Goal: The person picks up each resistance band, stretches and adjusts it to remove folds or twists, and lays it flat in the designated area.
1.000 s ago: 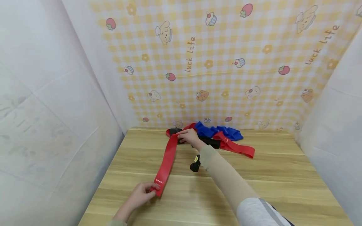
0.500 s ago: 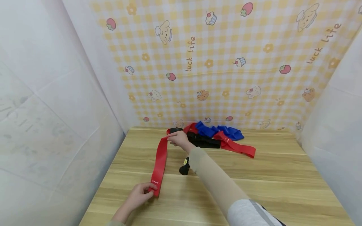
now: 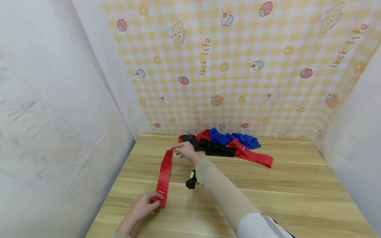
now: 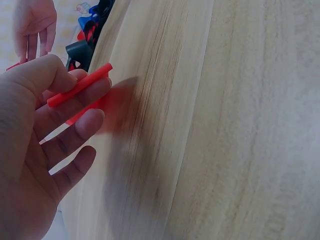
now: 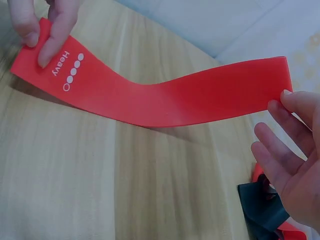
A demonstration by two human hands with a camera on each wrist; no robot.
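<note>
Left hand: nearest; thumb and fingers pinch the printed end of one red band, remaining fingers loosely spread.
Red band, marked "Heavy" with dots: stretched between both hands over the desk; middle sagging low, contact with the wood not certain.
Right hand: thumb and fingertips nip a far corner of the band; other fingers apart, holding nothing else.
Behind: black bands, blue bands and a second red band, heaped at the back.
Step, by judgement: laying out or straightening the band. Next move probably calls for aligning its ends, grip kept, for a fold.
</note>
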